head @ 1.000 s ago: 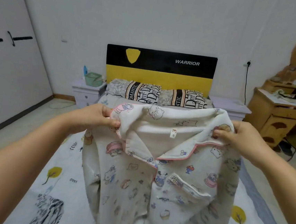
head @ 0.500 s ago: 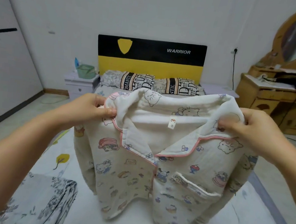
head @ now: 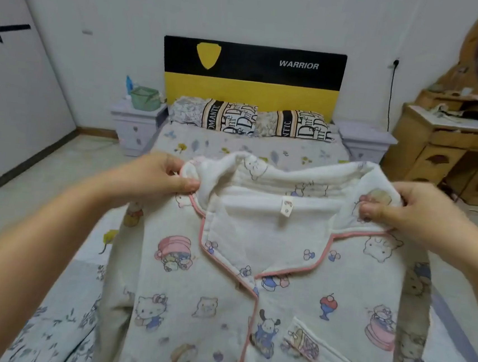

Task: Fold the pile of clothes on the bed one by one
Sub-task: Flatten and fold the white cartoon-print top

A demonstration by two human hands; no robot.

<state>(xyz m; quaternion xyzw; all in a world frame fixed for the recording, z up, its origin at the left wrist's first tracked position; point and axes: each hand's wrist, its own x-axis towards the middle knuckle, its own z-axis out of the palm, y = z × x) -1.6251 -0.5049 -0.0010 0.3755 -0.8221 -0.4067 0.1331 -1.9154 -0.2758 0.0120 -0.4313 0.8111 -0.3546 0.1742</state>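
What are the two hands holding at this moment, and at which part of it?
Both hold the pajama shirt up by its shoulders: the left hand pinches the left shoulder beside the collar, the right hand the right one.

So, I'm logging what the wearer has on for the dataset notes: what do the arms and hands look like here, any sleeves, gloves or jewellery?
Both forearms are bare right to the bottom of the frame: no sleeves show. The left hand and the right hand wear no gloves, and no ring, watch or bracelet can be seen on the parts in view. The fingernails look short and unpainted.
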